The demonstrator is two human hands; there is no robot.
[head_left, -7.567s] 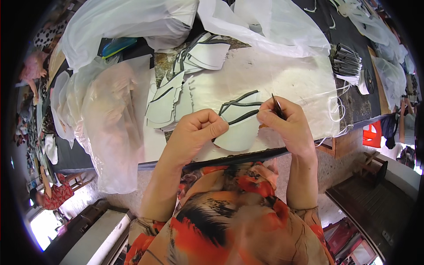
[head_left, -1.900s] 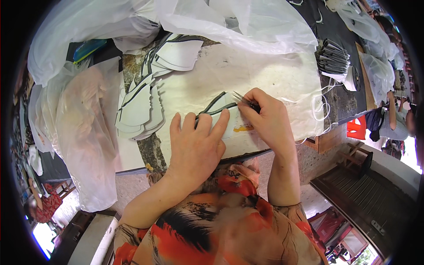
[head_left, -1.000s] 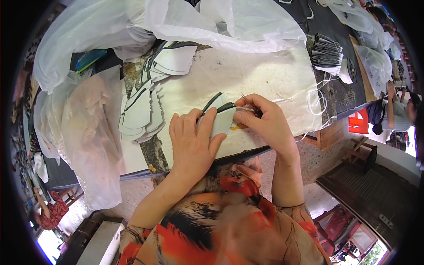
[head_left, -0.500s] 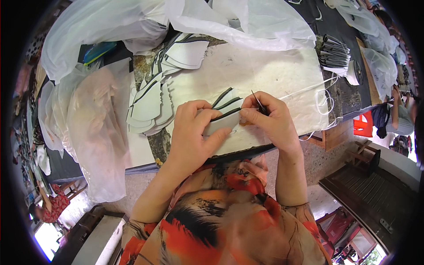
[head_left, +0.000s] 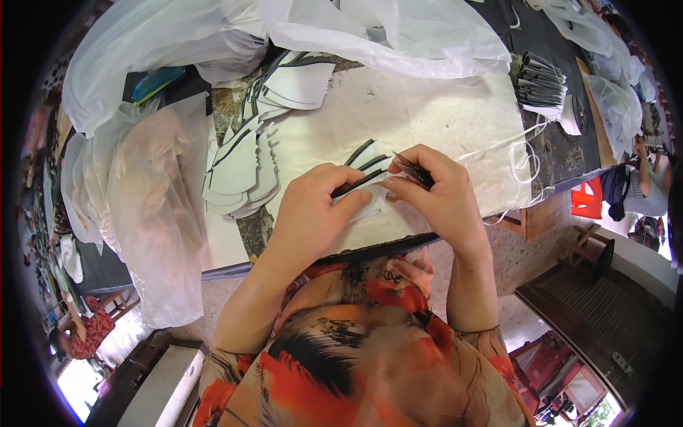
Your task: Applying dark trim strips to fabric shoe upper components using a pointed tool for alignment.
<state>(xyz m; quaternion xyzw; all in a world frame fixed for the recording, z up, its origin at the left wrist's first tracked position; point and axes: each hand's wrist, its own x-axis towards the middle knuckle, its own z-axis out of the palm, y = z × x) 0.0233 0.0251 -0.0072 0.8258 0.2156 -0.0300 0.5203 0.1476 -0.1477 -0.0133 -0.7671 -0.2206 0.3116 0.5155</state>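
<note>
My left hand (head_left: 311, 208) pinches a white shaped piece with black edging (head_left: 360, 185) between thumb and fingers, above the near part of the white work sheet. My right hand (head_left: 447, 198) is closed at the right end of that piece, thumb and forefinger meeting at its edge. Tucked in the right fingers is a small dark pointed tool, apparently thread snips (head_left: 414, 171), its tip toward the left. Just beyond the held piece lie more black-edged pieces (head_left: 363, 152), partly covered by my hands.
Fanned stacks of white black-edged pieces (head_left: 236, 167) lie to the left. Clear plastic bags (head_left: 160, 213) cover the table's left and far sides. White cord (head_left: 525, 162) loops at the right near a bundle of edged pieces (head_left: 538, 85). Beyond sits another person (head_left: 644, 181).
The snips have turned in my right hand and show more broadly. My left hand has shifted slightly right, and the held piece has tilted, showing less of its face.
</note>
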